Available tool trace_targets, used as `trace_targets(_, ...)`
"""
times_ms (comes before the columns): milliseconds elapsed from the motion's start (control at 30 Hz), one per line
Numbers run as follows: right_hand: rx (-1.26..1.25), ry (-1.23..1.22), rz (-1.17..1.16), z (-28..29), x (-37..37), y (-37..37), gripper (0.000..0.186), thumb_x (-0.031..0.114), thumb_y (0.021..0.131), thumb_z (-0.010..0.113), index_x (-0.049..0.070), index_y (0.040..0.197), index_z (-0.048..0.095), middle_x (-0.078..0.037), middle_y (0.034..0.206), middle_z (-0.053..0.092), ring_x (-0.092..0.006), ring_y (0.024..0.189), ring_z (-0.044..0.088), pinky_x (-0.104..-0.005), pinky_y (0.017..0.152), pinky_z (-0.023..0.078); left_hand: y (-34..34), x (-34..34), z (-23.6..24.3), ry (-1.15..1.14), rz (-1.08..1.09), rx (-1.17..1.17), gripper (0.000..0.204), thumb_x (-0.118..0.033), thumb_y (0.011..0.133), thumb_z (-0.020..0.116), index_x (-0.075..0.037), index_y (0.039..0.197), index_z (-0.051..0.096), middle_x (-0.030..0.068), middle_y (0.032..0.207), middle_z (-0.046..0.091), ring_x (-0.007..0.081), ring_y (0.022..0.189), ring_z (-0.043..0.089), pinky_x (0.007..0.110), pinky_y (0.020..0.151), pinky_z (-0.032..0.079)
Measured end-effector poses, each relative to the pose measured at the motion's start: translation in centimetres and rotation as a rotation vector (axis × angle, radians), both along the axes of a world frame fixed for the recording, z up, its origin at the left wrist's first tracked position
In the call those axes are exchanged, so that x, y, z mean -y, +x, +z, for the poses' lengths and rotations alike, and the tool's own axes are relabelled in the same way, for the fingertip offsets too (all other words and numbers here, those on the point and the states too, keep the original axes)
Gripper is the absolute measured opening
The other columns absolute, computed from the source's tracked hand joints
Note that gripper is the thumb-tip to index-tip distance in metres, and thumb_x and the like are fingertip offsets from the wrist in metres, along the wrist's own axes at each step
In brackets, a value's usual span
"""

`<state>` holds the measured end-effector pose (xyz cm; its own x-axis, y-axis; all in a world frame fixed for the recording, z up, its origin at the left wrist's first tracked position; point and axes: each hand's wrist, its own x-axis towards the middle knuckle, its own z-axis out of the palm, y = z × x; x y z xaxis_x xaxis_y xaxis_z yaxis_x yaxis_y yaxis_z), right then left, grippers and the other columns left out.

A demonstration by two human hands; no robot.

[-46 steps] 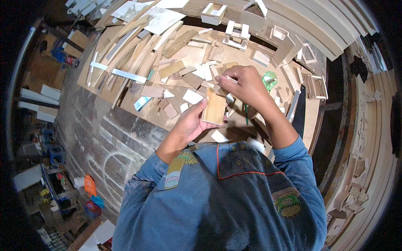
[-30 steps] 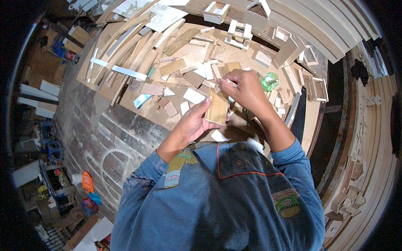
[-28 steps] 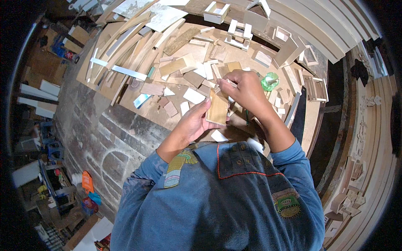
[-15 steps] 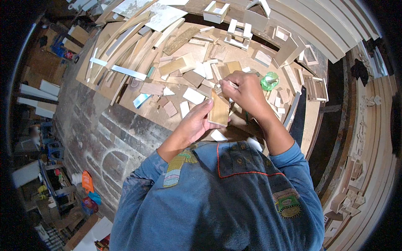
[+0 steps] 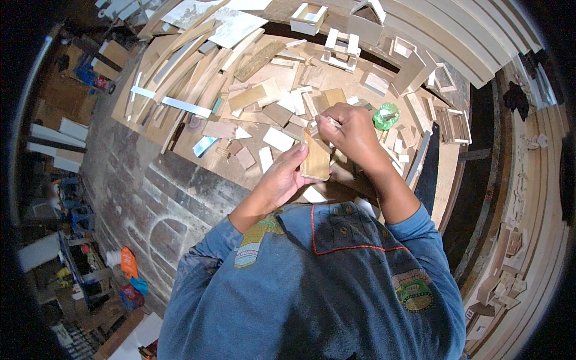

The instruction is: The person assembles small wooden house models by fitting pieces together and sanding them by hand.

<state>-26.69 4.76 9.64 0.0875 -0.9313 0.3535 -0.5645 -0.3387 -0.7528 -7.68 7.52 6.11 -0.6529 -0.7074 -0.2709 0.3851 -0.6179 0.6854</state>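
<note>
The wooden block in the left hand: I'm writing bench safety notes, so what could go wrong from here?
The left hand holds the wooden block close to the right hand, so a slip might catch the left thumb. The green translucent container sits near the right hand and could get knocked. If dropped, the block might get lost among the wooden offcuts.

Wd board (image 5: 347, 79) holds offcuts (image 5: 278, 114), strips (image 5: 243, 49) & grn cup (image 5: 386, 116).
</note>
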Motion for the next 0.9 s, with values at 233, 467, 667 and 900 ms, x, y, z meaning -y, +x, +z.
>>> trace_targets(233, -0.016, -0.036, -0.038, -0.7, -0.1, 0.1, 0.023, 0.021, 0.084, 0.068, -0.001, 0.081, 0.070, -0.018, 0.076, 0.066, -0.0315, 0.067, 0.065, -0.0366, 0.063, 0.050, -0.3, 0.1, -0.9, -0.011, -0.004, -0.028, 0.047, -0.037, 0.102, 0.043, -0.003, 0.134, 0.044, 0.0146, 0.125, 0.057, 0.0288, 0.109, 0.062, 0.048, 0.095, 0.051)
trace_targets(467, -0.147, -0.068, -0.123, 1.8, 0.0, 0.1, 0.047, 0.043, 0.093, 0.055, 0.004, 0.118, 0.064, -0.021, 0.094, 0.067, -0.0332, 0.079, 0.066, -0.0379, 0.072, 0.050, 0.4, 1.3, -1.5, 0.043, -0.010, -0.108, 0.052, -0.038, 0.103, 0.040, 0.001, 0.136, 0.040, 0.0207, 0.129, 0.054, 0.0330, 0.108, 0.062, 0.049, 0.093, 0.052)
trace_targets(667, 0.213, 0.012, -0.197, 1.3, 0.3, -2.7, 0.049, 0.042, 0.096, 0.048, 0.006, 0.128, 0.058, -0.025, 0.120, 0.061, -0.0390, 0.110, 0.061, -0.0400, 0.092, 0.047, 1.2, 1.8, -1.3, 0.083, 0.021, -0.276, 0.058, -0.040, 0.104, 0.029, 0.001, 0.144, 0.032, 0.0244, 0.138, 0.047, 0.0335, 0.105, 0.062, 0.048, 0.096, 0.050)
trace_targets(900, 0.190, 0.224, -0.146, -3.2, -2.4, -2.5, 0.044, 0.025, 0.089, 0.061, 0.006, 0.129, 0.058, -0.015, 0.094, 0.068, -0.0237, 0.077, 0.062, -0.0323, 0.075, 0.049, 2.9, 2.4, -2.7, 0.182, 0.052, -0.510, 0.056, -0.033, 0.102, 0.033, 0.001, 0.145, 0.031, 0.0264, 0.140, 0.045, 0.0389, 0.112, 0.058, 0.050, 0.099, 0.047)
